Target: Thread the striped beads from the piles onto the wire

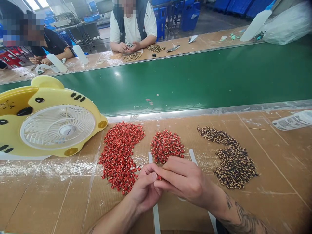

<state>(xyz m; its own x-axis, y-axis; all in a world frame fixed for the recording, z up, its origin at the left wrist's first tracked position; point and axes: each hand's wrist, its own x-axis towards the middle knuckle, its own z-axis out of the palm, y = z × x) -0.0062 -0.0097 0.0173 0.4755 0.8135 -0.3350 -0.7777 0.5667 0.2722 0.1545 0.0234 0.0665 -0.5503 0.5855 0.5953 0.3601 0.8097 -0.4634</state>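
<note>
My left hand [147, 188] and my right hand [182, 180] meet at the fingertips, just in front of the middle red heap. Both are closed in a pinch. A small red piece [159, 178] shows between the fingers, mostly covered by them. Behind the hands lies a small heap of red pieces with thin pale stems [167, 146]. A larger heap of the same red pieces [119, 156] spreads to the left. Right of my hands is a curved heap of small black-and-tan pieces [235, 165]. White tape strips [156, 217] run on the cardboard table top [273, 208].
A yellow animal-faced fan [97, 107] stands at the left. A white bottle [293, 121] lies at the right. Beyond runs a green conveyor belt [195, 81]. Across it, two people [133, 29] work with small pieces, near white squeeze bottles [80, 54] and a plastic bag [287, 26].
</note>
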